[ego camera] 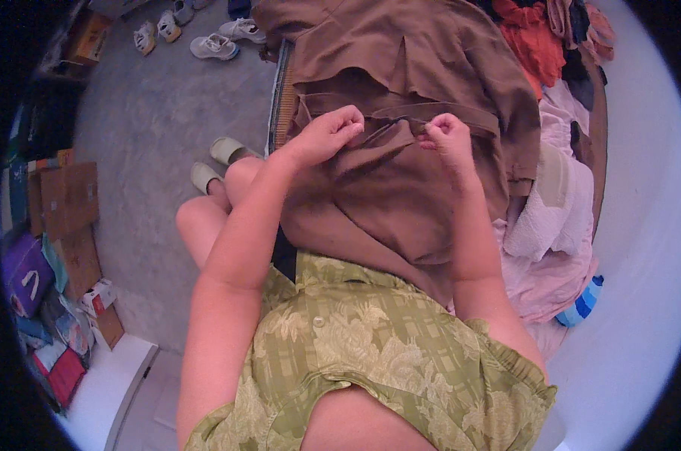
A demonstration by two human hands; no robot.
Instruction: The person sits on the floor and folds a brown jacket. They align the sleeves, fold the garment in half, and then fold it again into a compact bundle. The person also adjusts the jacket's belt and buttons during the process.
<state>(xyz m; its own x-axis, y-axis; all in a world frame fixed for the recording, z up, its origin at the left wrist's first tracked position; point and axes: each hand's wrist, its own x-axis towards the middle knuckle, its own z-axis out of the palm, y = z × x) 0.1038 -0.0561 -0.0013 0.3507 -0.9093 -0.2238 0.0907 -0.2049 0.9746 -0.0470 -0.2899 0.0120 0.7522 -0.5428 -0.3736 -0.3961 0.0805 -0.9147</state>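
A brown long-sleeved coat [397, 214] lies spread in front of me and over my lap, with a fabric belt [447, 110] across its waist. My left hand [337, 129] is curled over the coat just below the belt; whether cloth is between its fingers is hard to see. My right hand [445, 135] pinches a thin edge or strap of the coat's fabric at the waist. Between the two hands the cloth rises in a loose fold. One sleeve of the coat extends down the right side.
Pink bedding [532, 282], a white towel-like cloth [535, 220] and red clothing [535, 45] lie to the right, beside a pale wall. Sneakers [213, 46] stand on the grey floor [149, 113] at upper left. Cardboard boxes [70, 197] and bags line the far left.
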